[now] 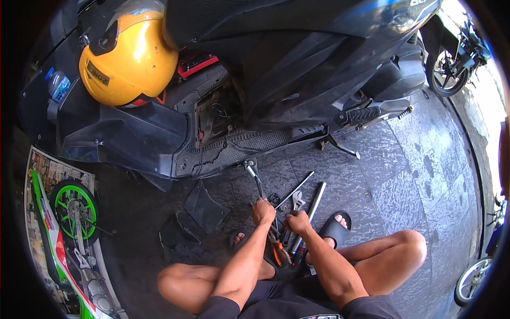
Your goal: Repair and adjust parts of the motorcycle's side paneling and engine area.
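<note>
My left hand (263, 212) is closed around the lower end of a silver socket wrench (255, 178). The tool's far end reaches the lower edge of the scooter's footboard (212, 155). My right hand (298, 222) is curled shut over the handle of an adjustable wrench (297, 199); whatever its fingers hold is hidden. Beside it lie a long chrome bar (317, 199) and a thin rod (295, 190). Between my feet sit pliers with orange handles (279, 252), partly covered by other tools.
The black scooter (297, 80) fills the far side, with an open hole (215, 114) in its floor. On it rest a yellow helmet (130, 61), a bottle (57, 85) and a red case (196, 64). Loose black panels (204, 207) lie left; a green-wheeled motorcycle picture (74, 210) is farther left.
</note>
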The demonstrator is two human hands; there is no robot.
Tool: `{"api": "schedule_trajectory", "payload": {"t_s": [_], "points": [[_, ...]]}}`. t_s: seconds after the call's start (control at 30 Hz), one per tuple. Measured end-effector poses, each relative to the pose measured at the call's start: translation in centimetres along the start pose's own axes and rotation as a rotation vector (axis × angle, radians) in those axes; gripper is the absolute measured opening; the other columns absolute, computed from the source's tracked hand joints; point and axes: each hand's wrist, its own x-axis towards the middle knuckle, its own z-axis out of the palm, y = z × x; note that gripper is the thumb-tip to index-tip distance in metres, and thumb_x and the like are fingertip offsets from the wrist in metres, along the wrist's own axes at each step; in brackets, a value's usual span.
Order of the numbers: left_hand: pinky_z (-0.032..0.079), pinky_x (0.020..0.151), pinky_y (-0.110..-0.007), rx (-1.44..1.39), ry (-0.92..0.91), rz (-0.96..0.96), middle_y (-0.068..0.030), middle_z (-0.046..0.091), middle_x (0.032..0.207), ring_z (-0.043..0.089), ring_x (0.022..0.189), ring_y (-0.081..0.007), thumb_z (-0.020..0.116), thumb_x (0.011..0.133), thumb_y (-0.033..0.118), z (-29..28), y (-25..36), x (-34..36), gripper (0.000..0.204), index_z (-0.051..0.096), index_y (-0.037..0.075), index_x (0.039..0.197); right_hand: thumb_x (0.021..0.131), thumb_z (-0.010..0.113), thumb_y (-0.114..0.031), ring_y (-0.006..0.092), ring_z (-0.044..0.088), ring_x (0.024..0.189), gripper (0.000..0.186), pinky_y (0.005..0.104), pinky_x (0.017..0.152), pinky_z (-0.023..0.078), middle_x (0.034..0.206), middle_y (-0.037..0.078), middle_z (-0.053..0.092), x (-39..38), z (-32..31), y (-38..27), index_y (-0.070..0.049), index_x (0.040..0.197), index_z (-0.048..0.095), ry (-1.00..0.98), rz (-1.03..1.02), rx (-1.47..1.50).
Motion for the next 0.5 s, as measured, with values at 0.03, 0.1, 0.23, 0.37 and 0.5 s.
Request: {"api": "schedule_trajectory", "payload": {"t_s": [0.03,0.1,0.23,0.37,0.5], "points": [[0.048,0.090,-0.049,0.008,-0.012,0.019,-0.0279,0.066,0.104,0.062,0.101,-0.0446,0.049,0.095,0.025,0.1,-0.1,0.0,0.034,0.066,-0.004,0.102,0.091,0.055,-0.017,0.0168,0.063,0.055,0.024,0.0305,0.050,0.050,0.070,0.010,0.068,0.3,-0.1,-0.3,0.004,0.091,0.068,0.051,-0.039,0.054],[0.049,0.089,-0.049,0.007,0.002,0.028,-0.0266,0.066,0.104,0.063,0.101,-0.0436,0.049,0.095,0.026,0.4,-0.1,0.2,0.033,0.067,-0.001,0.102,0.092,0.056,-0.017,0.0154,0.059,0.052,0.023,0.0302,0.047,0.047,0.069,0.009,0.066,0.5,-0.8,-0.8,0.003,0.095,0.065,0.161,-0.095,0.264],[0.049,0.088,-0.049,0.034,-0.014,0.019,-0.0259,0.066,0.104,0.063,0.101,-0.0429,0.049,0.095,0.027,0.6,-0.6,0.7,0.032,0.068,0.002,0.101,0.092,0.056,-0.015,0.0132,0.053,0.048,0.017,0.0280,0.043,0.041,0.067,0.007,0.062,0.7,-2.6,-2.2,0.000,0.093,0.062,0.285,-0.014,0.600],[0.048,0.089,-0.050,0.069,-0.076,0.096,-0.0255,0.067,0.104,0.062,0.101,-0.0438,0.050,0.094,0.029,0.4,-1.7,1.6,0.033,0.068,0.003,0.103,0.092,0.055,-0.015,0.0121,0.052,0.048,0.015,0.0265,0.043,0.041,0.070,0.007,0.062,0.3,-4.1,-3.6,-0.003,0.095,0.063,0.357,-0.056,0.699],[0.050,0.085,-0.045,0.027,-0.144,0.144,-0.0252,0.067,0.103,0.064,0.098,-0.0413,0.054,0.092,0.027,0.2,-2.6,2.5,0.031,0.068,0.001,0.102,0.092,0.057,-0.014,0.0107,0.056,0.059,0.018,0.0246,0.050,0.044,0.080,0.005,0.063,0.1,-5.6,-6.6,-0.003,0.105,0.061,0.301,-0.219,0.768]]}}
